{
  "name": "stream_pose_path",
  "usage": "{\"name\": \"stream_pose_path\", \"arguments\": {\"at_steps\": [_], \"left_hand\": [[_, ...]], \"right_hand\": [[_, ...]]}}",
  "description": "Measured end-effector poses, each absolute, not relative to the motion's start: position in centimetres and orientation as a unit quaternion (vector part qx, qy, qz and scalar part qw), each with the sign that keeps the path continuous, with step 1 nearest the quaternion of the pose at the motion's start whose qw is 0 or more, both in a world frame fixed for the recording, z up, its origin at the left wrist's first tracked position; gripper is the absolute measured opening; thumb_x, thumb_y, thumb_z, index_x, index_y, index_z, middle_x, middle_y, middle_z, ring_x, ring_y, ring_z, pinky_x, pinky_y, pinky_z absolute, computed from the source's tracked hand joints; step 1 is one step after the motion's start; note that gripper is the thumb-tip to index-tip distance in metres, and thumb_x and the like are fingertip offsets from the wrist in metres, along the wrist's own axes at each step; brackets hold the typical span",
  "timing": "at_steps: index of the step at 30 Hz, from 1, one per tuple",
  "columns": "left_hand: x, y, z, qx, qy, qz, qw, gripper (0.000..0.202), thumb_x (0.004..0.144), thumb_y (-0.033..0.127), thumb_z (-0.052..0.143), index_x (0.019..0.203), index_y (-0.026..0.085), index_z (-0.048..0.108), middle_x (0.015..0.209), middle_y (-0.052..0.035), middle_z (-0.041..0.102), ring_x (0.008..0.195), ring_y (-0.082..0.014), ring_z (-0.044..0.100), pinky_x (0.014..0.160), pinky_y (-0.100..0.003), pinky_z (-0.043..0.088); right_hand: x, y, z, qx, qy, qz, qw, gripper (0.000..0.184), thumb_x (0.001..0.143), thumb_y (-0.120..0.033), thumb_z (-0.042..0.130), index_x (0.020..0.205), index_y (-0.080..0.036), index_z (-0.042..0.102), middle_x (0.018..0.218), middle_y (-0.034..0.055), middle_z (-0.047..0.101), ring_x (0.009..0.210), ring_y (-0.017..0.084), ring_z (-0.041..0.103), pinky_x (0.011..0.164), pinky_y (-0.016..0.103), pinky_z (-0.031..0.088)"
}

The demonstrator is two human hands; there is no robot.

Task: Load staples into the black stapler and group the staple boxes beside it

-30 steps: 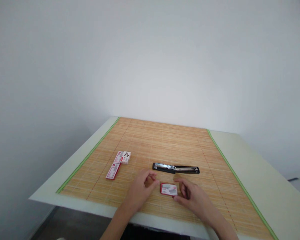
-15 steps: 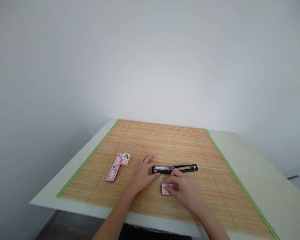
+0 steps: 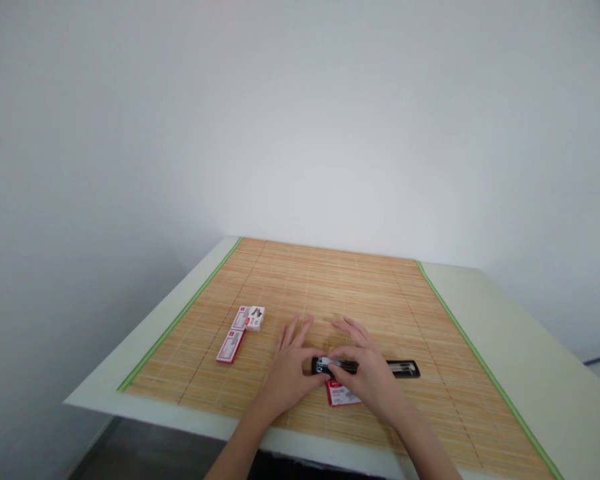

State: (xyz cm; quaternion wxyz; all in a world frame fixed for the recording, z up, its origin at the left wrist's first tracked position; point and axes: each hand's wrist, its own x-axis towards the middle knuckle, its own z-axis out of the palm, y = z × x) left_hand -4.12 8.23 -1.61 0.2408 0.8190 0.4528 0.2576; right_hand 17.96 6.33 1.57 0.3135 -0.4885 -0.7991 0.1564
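Two hands: both of ours were down on the stapler [image 3: 403, 368], meeting near its left end.
Stapler spot: it lay flat on the mat [image 3: 330, 287], toward the near edge and roughly straight ahead of us.
Long axis: left to right across us, with the right half sticking out bare past our knuckles.
Left hand [image 3: 291, 365]: fingers fanned out wide, holding nothing, thumb tip right up against the stapler's left end.
Right hand [image 3: 369, 377]: draped over the stapler's middle, thumb and forefinger bunched on the metal bit by the left end. We honestly couldn't tell if that was a real pinch or just resting.
Nearer hand: pretty much a tie at the left end. Only the right hand covered any of the length.
Box [image 3: 341, 398]: small and red, just on our side of the stapler, half tucked under the right hand.
Spares: back box [image 3: 253, 318] and front box [image 3: 230, 347] sat together well off to the left, apart from both hands.
Table [image 3: 505, 333]: pale top showing around the mat.
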Motion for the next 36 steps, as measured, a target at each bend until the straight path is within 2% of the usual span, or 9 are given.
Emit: {"name": "stream_pose_path", "arguments": {"at_steps": [6, 13, 20, 28, 36], "left_hand": [[-4.1, 8.4, -1.6, 0.816, 0.454, 0.259, 0.247, 0.035, 0.079, 0.047, 0.084, 0.112, 0.038, 0.078, 0.171, 0.0074, 0.019, 0.16, -0.0344, 0.005, 0.128, -0.065, 0.004], [-4.1, 8.4, -1.6, 0.816, 0.452, 0.262, 0.247, 0.035, 0.079, 0.05, 0.083, 0.111, 0.038, 0.078, 0.171, 0.0075, 0.02, 0.16, -0.0332, 0.007, 0.129, -0.063, 0.004], [-4.1, 8.4, -1.6, 0.818, 0.45, 0.258, 0.249, 0.036, 0.081, 0.048, 0.082, 0.115, 0.04, 0.077, 0.171, 0.0078, 0.021, 0.16, -0.0329, 0.009, 0.128, -0.064, 0.003], [-4.1, 8.4, -1.6, 0.812, 0.457, 0.259, 0.253, 0.033, 0.078, 0.048, 0.085, 0.109, 0.038, 0.078, 0.17, 0.007, 0.024, 0.16, -0.0336, 0.01, 0.128, -0.064, 0.002], [-4.2, 8.4, -1.6, 0.814, 0.457, 0.254, 0.255, 0.034, 0.078, 0.047, 0.085, 0.11, 0.039, 0.078, 0.17, 0.0073, 0.024, 0.16, -0.0331, 0.01, 0.129, -0.064, 0.001]], "right_hand": [[17.8, 6.4, 1.1, -0.485, -0.801, 0.169, 0.308, 0.01, 0.088, -0.025, 0.075, 0.096, -0.029, 0.079, 0.152, 0.0042, 0.055, 0.143, 0.03, 0.047, 0.122, 0.059, 0.032], [18.0, 6.6, 0.4, -0.484, -0.805, 0.165, 0.301, 0.014, 0.087, -0.027, 0.076, 0.1, -0.031, 0.08, 0.147, 0.0053, 0.06, 0.137, 0.029, 0.054, 0.123, 0.06, 0.028], [18.4, 6.5, 0.7, -0.493, -0.802, 0.177, 0.288, 0.021, 0.087, -0.027, 0.076, 0.107, -0.033, 0.079, 0.146, 0.0047, 0.061, 0.137, 0.029, 0.054, 0.121, 0.06, 0.031], [20.7, 5.9, 2.1, -0.507, -0.812, 0.15, 0.247, 0.009, 0.085, -0.028, 0.077, 0.093, -0.03, 0.081, 0.146, 0.0047, 0.061, 0.137, 0.031, 0.052, 0.117, 0.059, 0.037], [19.6, 5.6, 2.0, -0.502, -0.823, 0.153, 0.216, 0.016, 0.085, -0.031, 0.078, 0.1, -0.033, 0.082, 0.152, 0.0022, 0.056, 0.144, 0.033, 0.044, 0.12, 0.063, 0.03]]}}
